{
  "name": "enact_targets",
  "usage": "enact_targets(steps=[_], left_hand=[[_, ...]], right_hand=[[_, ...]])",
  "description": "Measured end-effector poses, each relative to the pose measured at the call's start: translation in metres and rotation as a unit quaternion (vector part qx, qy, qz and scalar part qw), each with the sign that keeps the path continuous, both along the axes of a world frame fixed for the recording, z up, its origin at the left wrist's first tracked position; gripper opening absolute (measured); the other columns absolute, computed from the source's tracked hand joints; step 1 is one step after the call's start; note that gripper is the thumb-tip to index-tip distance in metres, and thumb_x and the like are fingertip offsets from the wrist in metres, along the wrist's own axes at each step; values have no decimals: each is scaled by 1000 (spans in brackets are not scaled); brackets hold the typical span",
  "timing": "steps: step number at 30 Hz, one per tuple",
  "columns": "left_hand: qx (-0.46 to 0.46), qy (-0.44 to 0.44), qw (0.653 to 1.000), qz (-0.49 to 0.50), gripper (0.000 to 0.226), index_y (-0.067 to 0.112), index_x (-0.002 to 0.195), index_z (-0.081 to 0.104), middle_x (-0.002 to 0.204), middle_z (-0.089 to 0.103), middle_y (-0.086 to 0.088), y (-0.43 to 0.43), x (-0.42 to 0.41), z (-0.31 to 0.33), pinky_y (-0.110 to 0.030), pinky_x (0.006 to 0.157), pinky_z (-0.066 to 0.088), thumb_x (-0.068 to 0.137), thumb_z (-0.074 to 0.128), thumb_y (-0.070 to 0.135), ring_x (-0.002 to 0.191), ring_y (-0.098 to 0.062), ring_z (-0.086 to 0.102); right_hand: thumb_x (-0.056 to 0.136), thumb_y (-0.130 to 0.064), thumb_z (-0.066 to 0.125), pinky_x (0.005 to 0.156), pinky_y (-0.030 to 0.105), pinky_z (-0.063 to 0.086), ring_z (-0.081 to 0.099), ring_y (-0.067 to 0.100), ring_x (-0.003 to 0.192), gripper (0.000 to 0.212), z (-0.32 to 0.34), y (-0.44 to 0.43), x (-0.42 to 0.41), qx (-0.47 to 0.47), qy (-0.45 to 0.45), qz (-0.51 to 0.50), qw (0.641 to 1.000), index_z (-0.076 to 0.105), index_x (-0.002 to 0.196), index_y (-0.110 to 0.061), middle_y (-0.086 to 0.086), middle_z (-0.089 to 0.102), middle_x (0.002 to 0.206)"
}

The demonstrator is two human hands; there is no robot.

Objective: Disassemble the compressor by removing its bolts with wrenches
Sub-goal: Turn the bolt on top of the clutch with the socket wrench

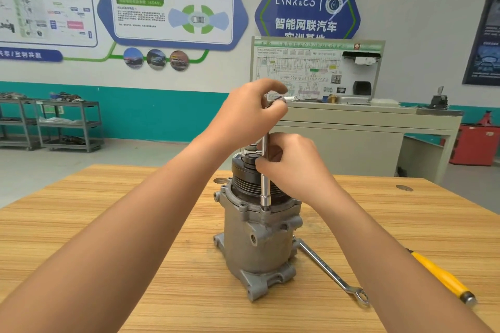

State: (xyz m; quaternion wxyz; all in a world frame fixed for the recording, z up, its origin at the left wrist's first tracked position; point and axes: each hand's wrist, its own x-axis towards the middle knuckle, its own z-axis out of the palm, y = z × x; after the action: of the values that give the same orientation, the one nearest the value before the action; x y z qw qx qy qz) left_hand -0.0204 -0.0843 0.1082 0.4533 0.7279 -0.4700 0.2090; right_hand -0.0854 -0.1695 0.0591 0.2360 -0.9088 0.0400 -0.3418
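Compressor (pixel 257 238) upright mid-table (pixel 135 224). My left hand (pixel 251 113) curls round the socket wrench (pixel 264 186) head, mostly hiding it; right hand (pixel 292 162) pinches the shaft. The socket covers the six o'clock flange bolt. Spanner (pixel 330 273) at four o'clock; my forearm hides the yellow-handled tool (pixel 443 278) tip.

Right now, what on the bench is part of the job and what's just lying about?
In use: compressor; socket wrench, upright on a flange bolt; left hand gripping its top; right hand holding its shaft.
Lying idle: combination wrench beside the compressor; yellow-handled screwdriver, both on the table.
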Motion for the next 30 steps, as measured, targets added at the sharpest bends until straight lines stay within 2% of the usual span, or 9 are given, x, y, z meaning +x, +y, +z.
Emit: enact_targets(steps=[4, 8, 10, 13, 16, 18, 20, 26, 30], left_hand=[[15, 82, 995, 46, 14, 19, 82, 61, 60, 54, 7, 2, 3, 10, -16, 45, 44, 88, 49, 22, 51, -5, 54], [-32, 269, 962, -26, 12, 15, 83, 54, 71, 59, 0, 15, 8, 9, -12, 40, 42, 92, 52, 22, 37, -5, 53], [-53, 306, 948, -63, 13, 14, 82, 53, 73, 56, -2, 20, 9, 6, -13, 42, 42, 93, 51, 21, 37, -6, 51], [-21, 231, 972, -27, 19, 14, 80, 55, 64, 47, 0, 20, 7, 2, -14, 43, 38, 95, 46, 20, 35, -5, 45], [26, 147, 988, -47, 23, 15, 96, 61, 60, 46, 2, 23, -3, 3, -14, 42, 37, 98, 40, 23, 39, -5, 45], [70, 142, 983, -96, 24, 23, 105, 59, 64, 52, 5, 29, -10, 6, -13, 46, 42, 100, 36, 21, 49, -3, 52], [97, 147, 975, -135, 23, 27, 108, 56, 71, 58, 6, 34, -13, 7, -15, 53, 45, 100, 36, 19, 57, -2, 55], [29, 0, 999, -27, 13, 21, 80, 62, 56, 57, 4, 20, -8, 3, -20, 56, 43, 91, 58, 26, 45, -3, 50], [-11, -30, 999, 18, 21, 10, 89, 69, 57, 57, 5, 10, -4, 4, -26, 61, 44, 87, 64, 30, 48, -2, 49]], right_hand=[[74, -20, 60, 63, 31, 44, 55, 22, 72, 10, -1, 2, 0, 1, -29, 4, 1000, 61, 77, -11, 1, 60, 72], [75, -20, 62, 66, 27, 47, 55, 11, 73, 19, 1, -1, -2, 33, -39, 13, 999, 64, 93, -17, -7, 61, 78], [76, -18, 62, 64, 20, 44, 53, 5, 70, 19, 0, -2, -1, 36, -42, 18, 998, 64, 95, -20, -13, 59, 76], [79, -20, 62, 64, 23, 44, 54, 9, 70, 13, -2, 1, 3, 18, -48, 17, 999, 64, 92, -18, -11, 57, 73], [83, -21, 60, 61, 27, 41, 51, 17, 71, 8, -2, 1, 6, -14, -53, -7, 998, 62, 84, -13, -4, 56, 69], [84, -21, 60, 51, 14, 34, 46, 14, 63, 14, -1, -2, 5, -15, -49, -8, 999, 55, 71, -19, -7, 49, 61], [84, -23, 62, 52, 11, 34, 43, 7, 58, 30, 2, -6, 3, -8, -40, -6, 999, 44, 60, -26, -7, 46, 57], [82, -17, 64, 53, 11, 35, 50, 2, 64, 20, 7, -3, 5, -3, -45, 25, 999, 47, 85, -29, -12, 53, 63], [82, -13, 63, 54, 2, 35, 50, -1, 64, 23, 11, -4, 8, 1, -57, 32, 998, 45, 80, -27, -14, 53, 64]])
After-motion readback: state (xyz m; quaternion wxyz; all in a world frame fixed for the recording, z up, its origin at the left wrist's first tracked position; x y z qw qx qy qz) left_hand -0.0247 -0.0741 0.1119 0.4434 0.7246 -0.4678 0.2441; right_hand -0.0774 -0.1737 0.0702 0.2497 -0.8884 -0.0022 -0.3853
